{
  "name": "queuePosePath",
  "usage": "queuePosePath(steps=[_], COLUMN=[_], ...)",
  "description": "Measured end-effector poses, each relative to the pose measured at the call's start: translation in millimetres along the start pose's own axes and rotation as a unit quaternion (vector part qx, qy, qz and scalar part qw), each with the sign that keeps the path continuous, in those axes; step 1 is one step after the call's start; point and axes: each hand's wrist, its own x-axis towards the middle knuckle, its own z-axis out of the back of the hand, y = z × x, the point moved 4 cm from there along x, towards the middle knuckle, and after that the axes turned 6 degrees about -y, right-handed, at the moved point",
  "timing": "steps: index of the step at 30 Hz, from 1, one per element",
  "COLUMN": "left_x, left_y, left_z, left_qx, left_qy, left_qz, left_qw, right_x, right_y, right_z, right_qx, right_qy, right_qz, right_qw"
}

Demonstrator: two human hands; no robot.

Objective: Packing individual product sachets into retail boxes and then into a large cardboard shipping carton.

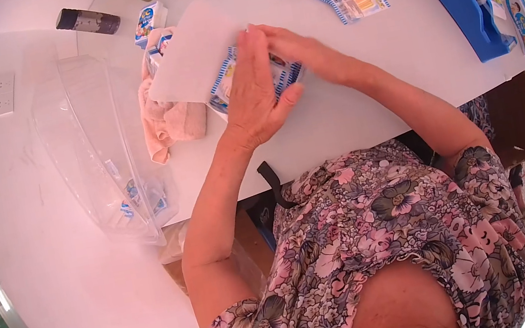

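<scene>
In front of me is a small white box, its lid flap point(195, 53) standing open on the far left side. Blue-and-white striped packets point(224, 76) fill it. My left hand point(253, 88) lies flat over these packets, fingers stretched out and held side by side, thumb apart. From the right, my right hand point(310, 56) reaches across the box's far edge, its extended fingers meeting the left fingertips. Part of the right fingers is hidden behind the left hand. Neither hand grasps anything that I can see.
Loose packets of yellow-tipped sticks point(357, 1) lie in a pile at the back. A blue tape dispenser point(459, 6) stands to the right. On the left are a pink cloth point(175, 126), a small printed box point(148, 22), a dark cylinder point(88, 21) and a clear plastic bin point(87, 146).
</scene>
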Motion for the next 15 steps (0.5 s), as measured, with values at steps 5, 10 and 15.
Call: queuePosePath(steps=[5,10,15], left_x=[-9.0,-17.9,-23.0], left_y=[-5.5,-10.1,-14.1], left_z=[-7.0,-3.8,7.1], left_qx=[0.140,0.088,0.094], left_qy=[0.095,0.176,0.199], left_qz=[-0.029,-0.100,-0.106], left_qw=[0.985,0.975,0.970], right_x=[43.5,119.1,91.8], right_y=[-38.7,0.9,36.0], right_z=[36.5,-0.8,-33.6], right_qx=[0.368,0.445,0.093], right_qy=[-0.141,0.344,0.488], right_qz=[-0.204,-0.273,-0.192], right_qw=[0.896,0.780,0.846])
